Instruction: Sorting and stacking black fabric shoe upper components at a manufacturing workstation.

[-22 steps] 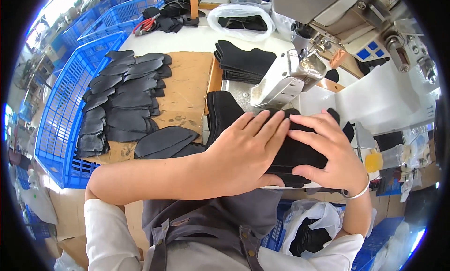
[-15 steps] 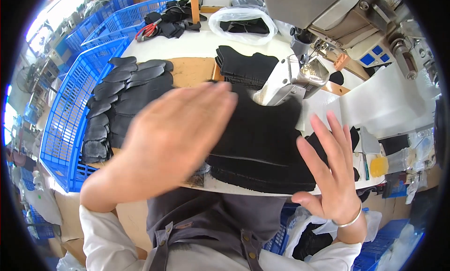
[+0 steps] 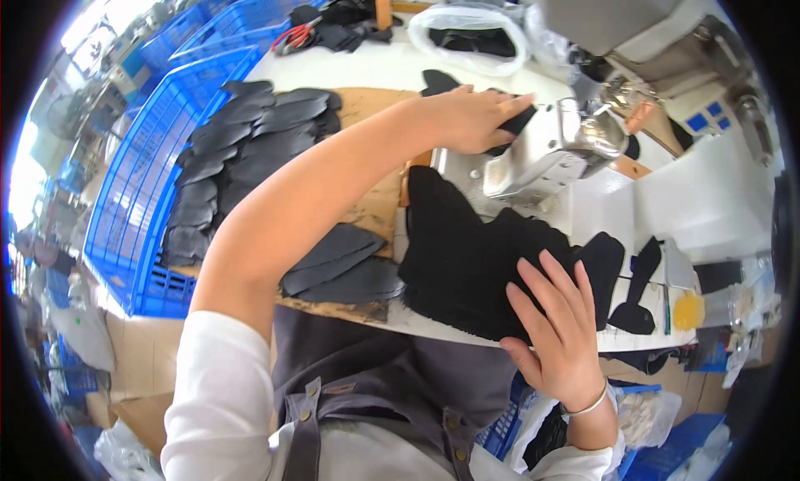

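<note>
Black fabric (image 3: 467,260) lay at four o'clock on the bench (image 3: 379,67), right hand (image 3: 562,335) over it, fingers spread! At one o'clock, left hand (image 3: 471,121) met a dark stack (image 3: 437,83); whether its fingers pinched, couldn't tell!

Red-handled scissors (image 3: 297,36), blue plastic basket (image 3: 133,202)

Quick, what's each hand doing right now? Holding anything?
Left hand: at the far black pieces; can't tell if it's gripping.
Right hand: open, spread over the near black pieces.
</note>
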`<state>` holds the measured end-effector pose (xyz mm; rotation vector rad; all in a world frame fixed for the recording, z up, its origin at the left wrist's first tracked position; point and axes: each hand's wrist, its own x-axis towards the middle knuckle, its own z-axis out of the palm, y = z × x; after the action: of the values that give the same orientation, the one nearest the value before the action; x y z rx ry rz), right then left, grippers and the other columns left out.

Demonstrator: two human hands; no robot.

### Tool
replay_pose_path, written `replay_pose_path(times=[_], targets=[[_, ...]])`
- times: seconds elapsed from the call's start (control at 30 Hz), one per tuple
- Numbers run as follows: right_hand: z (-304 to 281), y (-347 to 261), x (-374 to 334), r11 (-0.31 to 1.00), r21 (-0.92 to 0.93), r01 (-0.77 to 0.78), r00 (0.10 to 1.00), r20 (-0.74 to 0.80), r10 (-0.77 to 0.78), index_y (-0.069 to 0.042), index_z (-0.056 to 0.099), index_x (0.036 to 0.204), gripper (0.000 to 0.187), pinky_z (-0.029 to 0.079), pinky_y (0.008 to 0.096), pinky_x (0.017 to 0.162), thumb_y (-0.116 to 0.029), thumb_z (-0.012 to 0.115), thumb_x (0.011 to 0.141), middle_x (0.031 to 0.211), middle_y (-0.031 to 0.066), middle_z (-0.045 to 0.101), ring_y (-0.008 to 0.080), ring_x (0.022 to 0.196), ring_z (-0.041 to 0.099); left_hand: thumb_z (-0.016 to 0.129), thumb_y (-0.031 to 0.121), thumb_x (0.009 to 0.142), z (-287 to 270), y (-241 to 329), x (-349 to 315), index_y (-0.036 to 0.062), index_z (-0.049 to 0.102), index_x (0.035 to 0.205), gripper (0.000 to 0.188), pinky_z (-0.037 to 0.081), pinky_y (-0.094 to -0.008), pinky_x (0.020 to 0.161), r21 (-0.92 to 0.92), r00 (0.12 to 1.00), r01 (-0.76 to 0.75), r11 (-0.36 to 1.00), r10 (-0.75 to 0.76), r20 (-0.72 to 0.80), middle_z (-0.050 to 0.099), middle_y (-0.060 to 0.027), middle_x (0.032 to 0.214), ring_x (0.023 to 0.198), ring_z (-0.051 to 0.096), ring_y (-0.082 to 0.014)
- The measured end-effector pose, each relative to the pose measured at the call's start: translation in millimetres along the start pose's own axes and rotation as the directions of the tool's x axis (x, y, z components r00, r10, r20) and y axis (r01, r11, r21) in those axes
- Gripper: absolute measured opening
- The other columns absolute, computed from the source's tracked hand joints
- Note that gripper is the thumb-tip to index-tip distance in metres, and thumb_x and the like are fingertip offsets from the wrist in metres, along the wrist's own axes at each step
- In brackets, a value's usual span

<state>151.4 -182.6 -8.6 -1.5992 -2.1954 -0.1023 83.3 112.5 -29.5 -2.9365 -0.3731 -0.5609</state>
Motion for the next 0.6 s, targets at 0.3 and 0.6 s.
replay_pose_path(times=[0.3, 0.6], targets=[[86, -66, 9, 0.943, 0.029, 0.332, 0.943, -0.005, -0.332, -0.002, 0.063, 0.106, 0.03, 0.046, 0.0251, 0.077, -0.017, 0.056, 0.081, 0.117, 0.0145, 0.061, 0.017, 0.09, 0.057, 0.066, 0.019, 0.082, -71, -2, -139, 0.0044, 0.061, 0.095, 0.02, 0.047, -0.0382, 0.075, -0.394, 0.918, 0.363, 0.845, -0.251, 0.308, 0.061, -0.0085, 0.087, 0.084, 0.058, -0.0268], [139, -98, 61, 0.999, 0.013, 0.029, 0.999, 0.027, -0.03, -0.003, 0.046, 0.129, 0.067, 0.036, 0.0533, 0.102, -0.043, 0.066, 0.079, 0.129, 0.0187, 0.044, 0.0415, 0.124, 0.041, 0.071, 0.016, 0.078, -55, 7, -187, 0.0029, 0.06, 0.095, 0.024, 0.047, -0.0376, 0.074, -0.519, 0.915, 0.334, 0.787, -0.139, 0.378, 0.058, -0.0083, 0.086, 0.083, 0.058, -0.0254]])
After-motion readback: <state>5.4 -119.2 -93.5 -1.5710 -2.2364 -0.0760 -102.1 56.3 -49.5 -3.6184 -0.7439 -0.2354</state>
